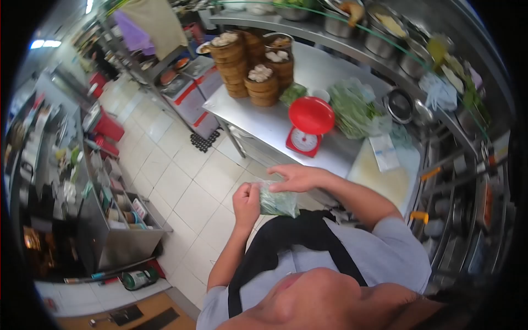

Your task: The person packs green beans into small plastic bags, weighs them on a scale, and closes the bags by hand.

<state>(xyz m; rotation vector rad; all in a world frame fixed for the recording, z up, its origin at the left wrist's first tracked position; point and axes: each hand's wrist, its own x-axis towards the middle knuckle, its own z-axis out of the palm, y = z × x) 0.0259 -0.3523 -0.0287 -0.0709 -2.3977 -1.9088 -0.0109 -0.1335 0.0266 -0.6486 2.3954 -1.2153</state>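
Note:
In front of the dark apron (280,236), a clear plastic bag (279,202) with green leafy contents hangs at waist height. My left hand (246,202) is closed in a fist around the bag's gathered left side. Over the bag's top edge, my right hand (300,178) has its fingers stretched out and apart, with the lower fingertips at the plastic. Beyond the hands, a red kitchen scale (303,140) with a round red pan (311,115) stands on the steel table (247,113). Behind it lies a large clear bag of leafy greens (355,110).
Bamboo steamers (231,69) stand stacked at the table's far left. A cutting board (379,184) with a white packet (384,153) lies on the right. Above runs a steel shelf (308,33) with several pots. A steel counter (124,236) stands across the tiled floor (192,203).

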